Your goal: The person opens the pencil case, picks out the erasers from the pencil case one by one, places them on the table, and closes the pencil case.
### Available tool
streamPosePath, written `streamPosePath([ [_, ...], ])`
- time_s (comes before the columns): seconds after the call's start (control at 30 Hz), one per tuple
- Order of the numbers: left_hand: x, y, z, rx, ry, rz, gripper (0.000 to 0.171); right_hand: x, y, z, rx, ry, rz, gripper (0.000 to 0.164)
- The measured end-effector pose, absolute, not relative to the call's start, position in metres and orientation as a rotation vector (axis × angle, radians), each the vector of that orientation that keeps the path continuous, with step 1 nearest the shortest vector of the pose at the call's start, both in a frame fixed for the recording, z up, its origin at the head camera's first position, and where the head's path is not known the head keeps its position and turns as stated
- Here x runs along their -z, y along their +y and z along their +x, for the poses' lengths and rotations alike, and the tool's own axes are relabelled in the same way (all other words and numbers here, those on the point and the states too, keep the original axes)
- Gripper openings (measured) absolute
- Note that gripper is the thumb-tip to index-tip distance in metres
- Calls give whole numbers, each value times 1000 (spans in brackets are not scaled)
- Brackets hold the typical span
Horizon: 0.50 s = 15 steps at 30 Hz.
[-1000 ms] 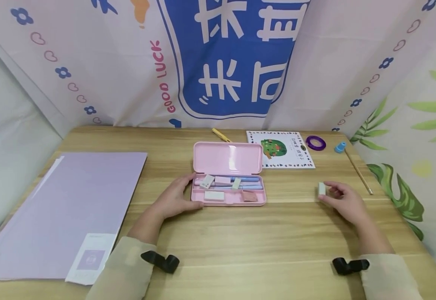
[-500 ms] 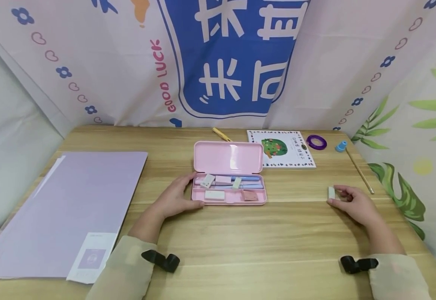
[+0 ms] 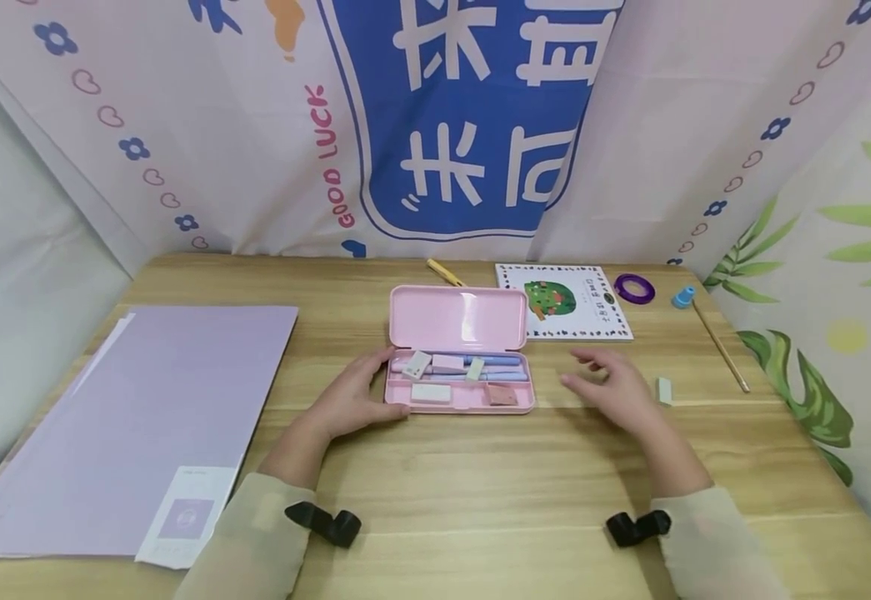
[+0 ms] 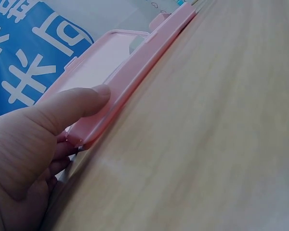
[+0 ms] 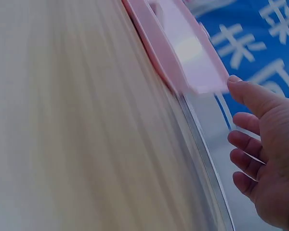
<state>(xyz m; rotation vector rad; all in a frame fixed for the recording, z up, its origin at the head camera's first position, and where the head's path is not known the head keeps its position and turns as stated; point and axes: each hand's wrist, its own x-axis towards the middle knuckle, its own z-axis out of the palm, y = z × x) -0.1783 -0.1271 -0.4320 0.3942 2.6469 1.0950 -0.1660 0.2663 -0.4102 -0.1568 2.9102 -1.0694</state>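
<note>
An open pink pencil case (image 3: pixel 459 409) lies mid-table with its lid raised. Its trays hold pens (image 3: pixel 506 376), a white eraser (image 3: pixel 431 393), a reddish-brown eraser (image 3: pixel 501 395) and several smaller erasers on top of the pens. My left hand (image 3: pixel 351 398) holds the case by its left end; in the left wrist view the thumb (image 4: pixel 89 100) presses the front wall and the other fingers are partly hidden behind the end. My right hand (image 3: pixel 615 390), empty with fingers loosely bent, hovers right of the case. A pale green eraser (image 3: pixel 663 392) stands on the table beyond it.
A large lilac folder (image 3: pixel 157 400) with a white label covers the left side. Behind the case are a yellow pen-like object (image 3: pixel 444 272) and a picture booklet (image 3: pixel 581 312). Purple tape (image 3: pixel 634 289), a small blue cone-shaped item (image 3: pixel 683 297) and a pencil (image 3: pixel 722 347) lie at the back right.
My right hand first carried the pale green eraser rightward, then let go of it on the table and moved left toward the case. The left hand stayed on the case.
</note>
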Motion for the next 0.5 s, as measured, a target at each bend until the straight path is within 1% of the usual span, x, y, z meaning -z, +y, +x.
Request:
streamPosePath([
  [0.23, 435, -128, -178, -1096, 2663, 411, 101, 411, 201, -178, 1111, 2826, -349, 54],
  [0.5, 435, -128, -178, -1108, 2664, 414, 98, 412, 162, -185, 943, 2864, -401, 58],
])
